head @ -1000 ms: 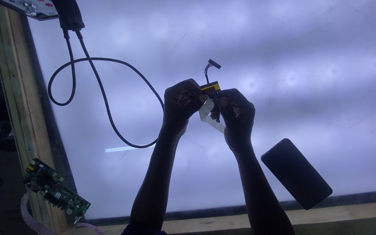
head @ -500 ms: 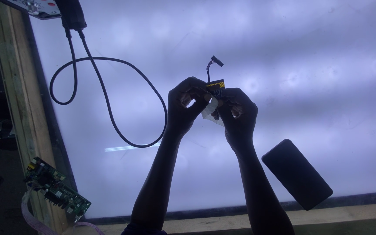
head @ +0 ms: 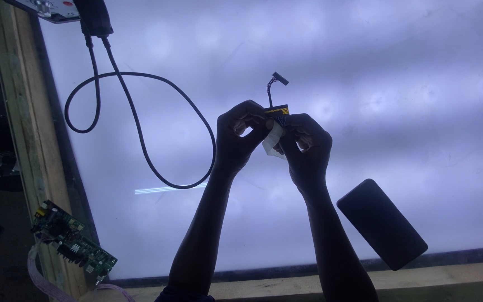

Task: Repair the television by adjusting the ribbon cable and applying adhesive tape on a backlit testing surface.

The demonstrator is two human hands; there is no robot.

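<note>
Both hands, left hand [head: 241,137] and right hand [head: 303,148], pinch closed on a light, flexible, likely fragile flat cable [head: 273,140] above the lit panel [head: 364,84]; grip the stiffer yellow-tipped end [head: 278,111], not the thin wires above.

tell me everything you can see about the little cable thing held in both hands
The small cable is a short bundle of thin dark wires ending in a small dark connector at the top, raised above the fingers. A yellow strip crosses it where the hands meet, and a pale, translucent flat piece hangs below. The left hand and right hand pinch it from either side, above the lit white panel. Finer detail is lost in silhouette.
</note>
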